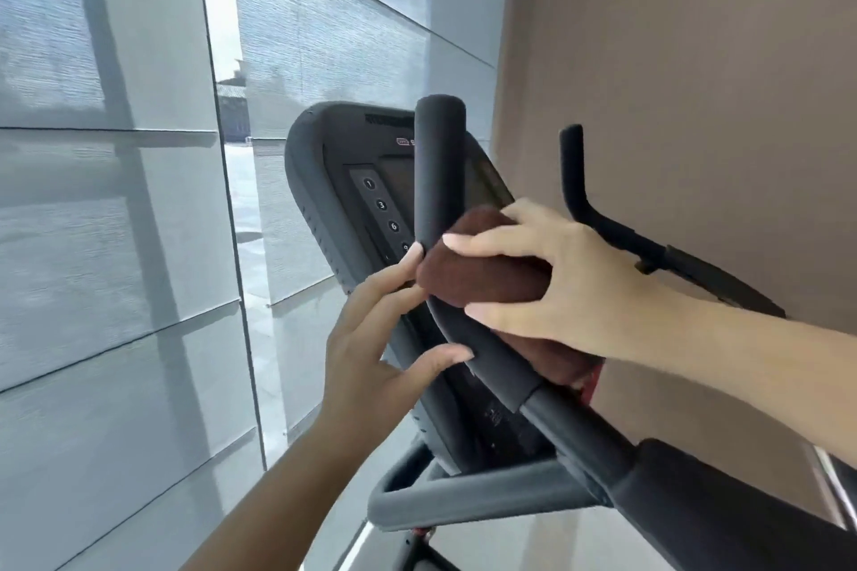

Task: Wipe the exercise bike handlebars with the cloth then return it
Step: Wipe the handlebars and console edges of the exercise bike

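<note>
A dark brown cloth [482,276] is wrapped around the bend of the near black handlebar [438,167] of the exercise bike. My right hand [552,278] grips the cloth against the bar, fingers curled over its top and thumb below. My left hand [375,348] is beside the bar with straight fingers; its fingertips touch the cloth's left edge and the thumb rests on the bar lower down. The far handlebar [575,172] rises bare to the right. Part of the cloth hangs behind the bar, under my right wrist.
The bike's grey console [324,181] with numbered buttons stands just behind the near bar. A grey lower grip loop [463,498] sits below it. Windows with translucent blinds fill the left; a brown wall [695,60] is close on the right.
</note>
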`<action>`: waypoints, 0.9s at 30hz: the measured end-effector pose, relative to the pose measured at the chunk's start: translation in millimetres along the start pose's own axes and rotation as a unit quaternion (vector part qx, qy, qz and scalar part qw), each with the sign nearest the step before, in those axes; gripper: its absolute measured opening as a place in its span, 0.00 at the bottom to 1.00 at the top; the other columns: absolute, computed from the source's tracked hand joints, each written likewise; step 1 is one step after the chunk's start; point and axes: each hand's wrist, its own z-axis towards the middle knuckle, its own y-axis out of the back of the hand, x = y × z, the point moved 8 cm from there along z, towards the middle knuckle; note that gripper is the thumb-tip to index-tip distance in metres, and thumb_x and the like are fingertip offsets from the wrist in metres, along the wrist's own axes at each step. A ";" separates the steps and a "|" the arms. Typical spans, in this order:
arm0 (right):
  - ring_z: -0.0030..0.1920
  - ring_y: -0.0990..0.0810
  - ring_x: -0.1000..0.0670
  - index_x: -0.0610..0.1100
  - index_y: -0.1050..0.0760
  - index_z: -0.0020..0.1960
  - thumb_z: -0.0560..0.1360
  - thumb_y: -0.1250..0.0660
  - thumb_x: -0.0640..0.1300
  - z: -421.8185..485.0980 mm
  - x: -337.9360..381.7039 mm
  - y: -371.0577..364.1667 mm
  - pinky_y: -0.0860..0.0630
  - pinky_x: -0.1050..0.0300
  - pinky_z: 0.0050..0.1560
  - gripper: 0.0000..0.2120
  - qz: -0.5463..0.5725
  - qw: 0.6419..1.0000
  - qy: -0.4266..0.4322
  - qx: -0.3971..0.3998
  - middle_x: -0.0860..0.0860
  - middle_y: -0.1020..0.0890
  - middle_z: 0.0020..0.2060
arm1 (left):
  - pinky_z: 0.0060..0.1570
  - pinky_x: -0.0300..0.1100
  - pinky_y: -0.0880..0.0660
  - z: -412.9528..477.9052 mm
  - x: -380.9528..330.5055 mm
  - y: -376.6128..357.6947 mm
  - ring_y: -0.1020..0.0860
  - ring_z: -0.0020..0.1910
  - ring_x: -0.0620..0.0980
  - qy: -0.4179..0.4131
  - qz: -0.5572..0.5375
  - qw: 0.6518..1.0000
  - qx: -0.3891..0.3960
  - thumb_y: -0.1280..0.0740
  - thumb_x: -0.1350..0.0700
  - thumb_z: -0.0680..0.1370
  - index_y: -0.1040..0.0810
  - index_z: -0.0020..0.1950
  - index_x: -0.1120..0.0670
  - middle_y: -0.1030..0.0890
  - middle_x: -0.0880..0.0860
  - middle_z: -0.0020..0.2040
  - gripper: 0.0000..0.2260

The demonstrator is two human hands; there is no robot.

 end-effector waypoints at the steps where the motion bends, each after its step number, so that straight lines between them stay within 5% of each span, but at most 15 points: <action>1: 0.51 0.25 0.64 0.65 0.25 0.56 0.65 0.26 0.48 -9.2 -1.9 -4.1 0.34 0.78 0.52 0.23 0.000 0.999 -0.033 0.029 0.60 0.24 0.50 | 0.63 0.44 0.31 0.4 2.0 -0.4 0.28 0.64 0.47 0.000 -0.017 1.000 0.004 0.28 0.48 0.67 0.25 0.58 0.56 0.25 0.59 0.62 0.23; 8: 0.51 0.23 0.62 0.72 0.25 0.50 0.61 0.26 0.52 -46.4 13.9 4.1 0.29 0.68 0.52 0.22 -0.090 0.977 -0.163 0.103 0.60 0.22 0.50 | 0.62 0.49 0.30 4.2 18.9 2.0 0.28 0.63 0.48 -0.022 -0.084 0.993 0.076 0.30 0.49 0.69 0.23 0.57 0.58 0.27 0.54 0.65 0.20; 14: 0.52 0.26 0.64 0.58 0.27 0.59 0.68 0.26 0.42 4.8 42.8 23.1 0.35 0.75 0.56 0.23 -0.102 0.958 -0.101 -0.247 0.54 0.24 0.54 | 0.61 0.44 0.34 11.0 21.4 6.2 0.29 0.63 0.49 -0.134 -0.032 0.983 0.121 0.33 0.49 0.73 0.23 0.58 0.59 0.30 0.53 0.66 0.19; 17: 0.51 0.27 0.63 0.52 0.27 0.63 0.68 0.28 0.41 19.8 38.5 12.4 0.35 0.74 0.57 0.24 -0.117 0.938 -0.101 -0.311 0.49 0.24 0.56 | 0.61 0.47 0.33 13.7 30.7 6.8 0.28 0.63 0.53 -0.181 0.007 0.976 0.122 0.34 0.48 0.73 0.24 0.60 0.60 0.28 0.55 0.66 0.21; 23: 0.52 0.27 0.65 0.65 0.29 0.62 0.66 0.30 0.49 -21.3 28.9 -13.8 0.38 0.79 0.52 0.26 -0.165 0.957 -0.142 -0.193 0.60 0.25 0.51 | 0.56 0.53 0.30 25.0 60.7 -8.0 0.27 0.62 0.55 -0.251 0.079 0.957 0.122 0.34 0.47 0.74 0.24 0.61 0.60 0.25 0.56 0.64 0.21; 27: 0.54 0.26 0.61 0.62 0.26 0.59 0.65 0.25 0.47 -18.7 39.0 -8.7 0.37 0.76 0.55 0.25 -0.194 0.955 -0.145 -0.172 0.58 0.24 0.51 | 0.57 0.50 0.31 32.8 72.3 -17.9 0.25 0.61 0.55 -0.305 0.096 0.939 0.123 0.37 0.47 0.76 0.25 0.62 0.60 0.25 0.57 0.64 0.21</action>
